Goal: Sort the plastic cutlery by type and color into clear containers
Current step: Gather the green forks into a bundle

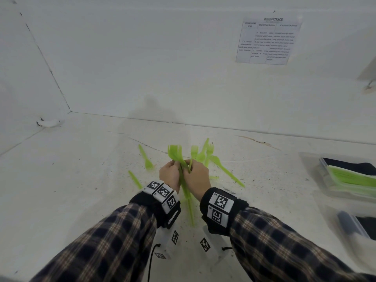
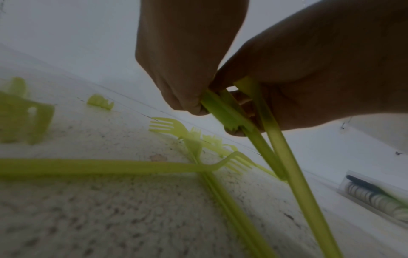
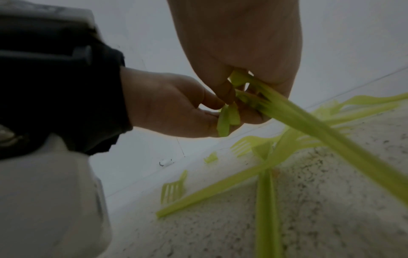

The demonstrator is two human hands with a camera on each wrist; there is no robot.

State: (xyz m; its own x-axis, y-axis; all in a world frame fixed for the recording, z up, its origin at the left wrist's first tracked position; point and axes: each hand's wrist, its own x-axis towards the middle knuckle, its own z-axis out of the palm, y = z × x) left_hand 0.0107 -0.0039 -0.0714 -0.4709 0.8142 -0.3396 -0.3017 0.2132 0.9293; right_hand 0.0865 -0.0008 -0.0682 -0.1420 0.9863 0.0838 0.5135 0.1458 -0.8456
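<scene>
Both hands meet over the middle of the white table. My left hand (image 1: 172,171) and right hand (image 1: 196,173) together grip a bundle of green plastic forks (image 1: 188,200), tines pointing away, handles hanging toward me. In the left wrist view the left hand (image 2: 189,97) pinches the handles (image 2: 280,157), with the right hand (image 2: 320,69) curled round them beside it. In the right wrist view the right hand (image 3: 240,76) holds the fork bundle (image 3: 309,125), and the left hand (image 3: 172,110) pinches two fork ends. Several loose green forks (image 1: 205,154) lie just beyond.
Single forks lie to the left (image 1: 145,157) and nearer left (image 1: 134,179). One long fork (image 1: 226,170) points right. A clear container (image 1: 317,174) with green cutlery stands at the right edge, and another clear container (image 1: 345,222) with dark cutlery sits nearer. White walls close the back and left.
</scene>
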